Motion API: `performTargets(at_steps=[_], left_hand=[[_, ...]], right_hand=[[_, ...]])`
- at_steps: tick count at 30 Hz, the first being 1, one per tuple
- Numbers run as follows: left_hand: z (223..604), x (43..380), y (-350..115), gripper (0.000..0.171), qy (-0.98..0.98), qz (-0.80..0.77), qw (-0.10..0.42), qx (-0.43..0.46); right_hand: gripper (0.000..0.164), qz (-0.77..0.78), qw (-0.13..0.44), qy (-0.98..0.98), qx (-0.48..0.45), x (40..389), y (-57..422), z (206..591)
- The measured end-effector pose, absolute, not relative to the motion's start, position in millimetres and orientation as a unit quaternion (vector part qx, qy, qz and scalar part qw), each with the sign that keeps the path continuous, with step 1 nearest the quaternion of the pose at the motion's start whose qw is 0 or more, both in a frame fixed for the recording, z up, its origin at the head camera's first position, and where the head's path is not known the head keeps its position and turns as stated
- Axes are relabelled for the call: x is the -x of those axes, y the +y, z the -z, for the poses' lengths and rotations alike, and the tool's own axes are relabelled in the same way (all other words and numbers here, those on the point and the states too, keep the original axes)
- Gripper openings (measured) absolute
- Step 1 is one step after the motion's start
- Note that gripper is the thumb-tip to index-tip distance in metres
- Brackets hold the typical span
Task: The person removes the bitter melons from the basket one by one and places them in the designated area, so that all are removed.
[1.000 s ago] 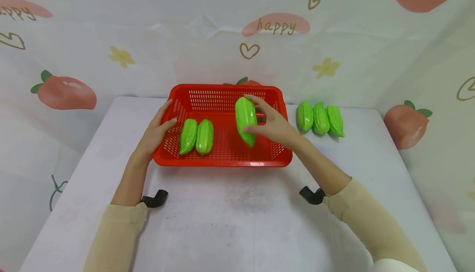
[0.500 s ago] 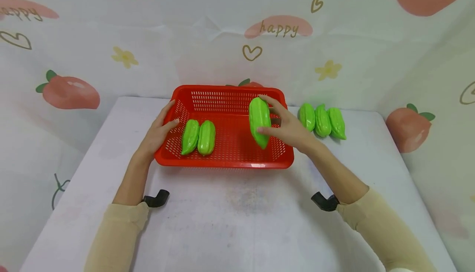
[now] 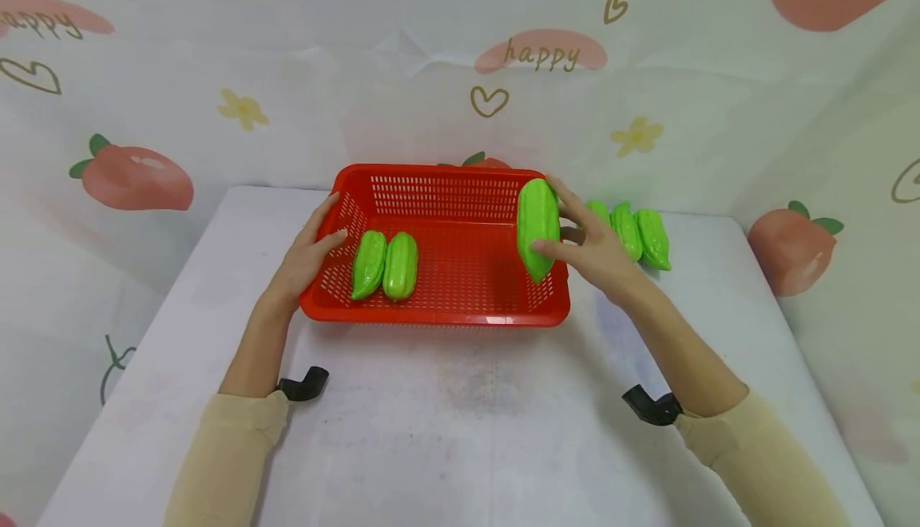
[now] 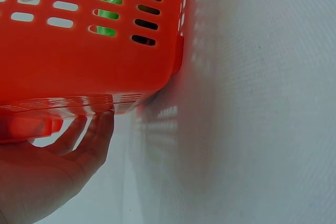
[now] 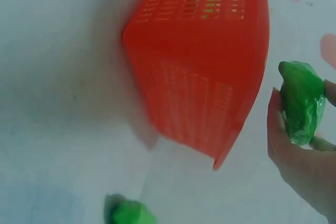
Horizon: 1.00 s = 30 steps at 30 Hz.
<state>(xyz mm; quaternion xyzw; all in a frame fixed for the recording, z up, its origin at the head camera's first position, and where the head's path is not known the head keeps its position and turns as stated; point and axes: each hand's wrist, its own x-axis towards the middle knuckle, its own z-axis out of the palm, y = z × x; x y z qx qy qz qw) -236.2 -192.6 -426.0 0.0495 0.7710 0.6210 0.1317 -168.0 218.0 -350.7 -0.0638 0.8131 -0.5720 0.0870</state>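
A green, ribbed bitter melon (image 3: 537, 227) with a pointed lower end is held between the thumb and fingers of my right hand (image 3: 600, 251). It hangs above the right end of a red plastic basket (image 3: 460, 318). The right wrist view shows the same bitter melon (image 5: 302, 103) raised beside the basket's end wall. My left hand (image 3: 305, 259) grips the basket's left rim, thumb over the edge; in the left wrist view its fingers (image 4: 97, 135) touch the outer wall. Inside the basket, at the left, two more bitter melons (image 3: 399, 266) lie side by side.
Right of the basket, several bitter melons (image 3: 652, 238) sit in a row on the white table (image 3: 446, 423), partly behind my right hand. A patterned cloth backdrop (image 3: 402, 112) rises close behind the basket.
My right hand has moved to the right with the bitter melon, from above the basket's middle right to its right rim. The left hand and basket stay in place.
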Motion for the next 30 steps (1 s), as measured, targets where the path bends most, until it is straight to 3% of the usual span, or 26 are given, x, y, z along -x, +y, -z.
performTargets(at_steps=[30], left_hand=[[429, 237, -192, 0.061, 0.767, -0.625, 0.131, -0.056]], right_hand=[[0.08, 0.524, 0.073, 0.849, 0.003, 143, 280, 355]])
